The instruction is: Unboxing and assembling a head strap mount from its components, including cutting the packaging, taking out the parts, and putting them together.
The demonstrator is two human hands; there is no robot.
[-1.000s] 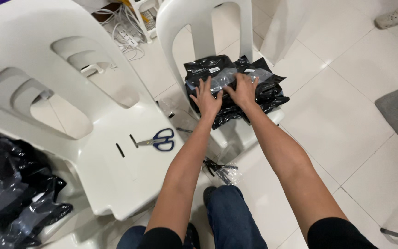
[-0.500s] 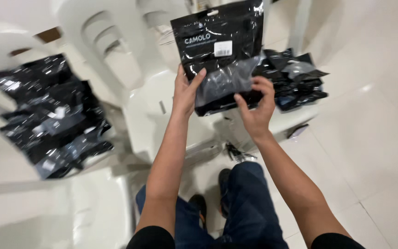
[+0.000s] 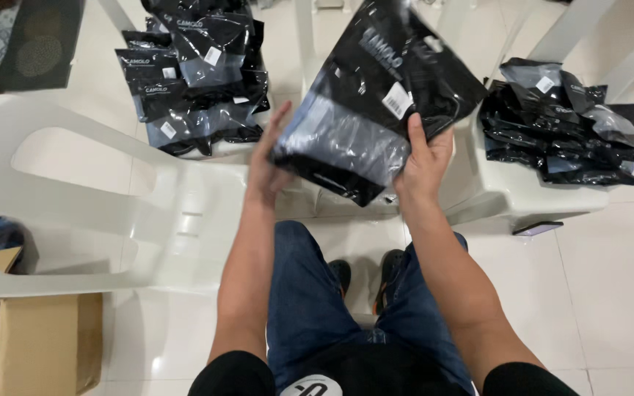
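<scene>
Both my hands hold one glossy black plastic packet (image 3: 376, 95) with a clear window and a small white sticker, lifted in front of me and tilted. My left hand (image 3: 267, 163) grips its lower left edge. My right hand (image 3: 425, 158) grips its lower right side, thumb on the front. A heap of like black packets (image 3: 560, 121) lies on a white plastic chair (image 3: 508, 194) to the right. Another pile of black packets (image 3: 196, 77) lies on a white seat at the upper left.
The curved back of a white plastic chair (image 3: 89, 198) fills the left side. A brown cardboard box (image 3: 45, 345) stands at the lower left. A dark flat phone-like object (image 3: 537, 229) lies on the white tiled floor by the right chair. My jeans and shoes show below.
I lifted one packet off the right heap and swung it leftward. My view turned left too, so the right heap now sits at the far right and the left pile came closer.
</scene>
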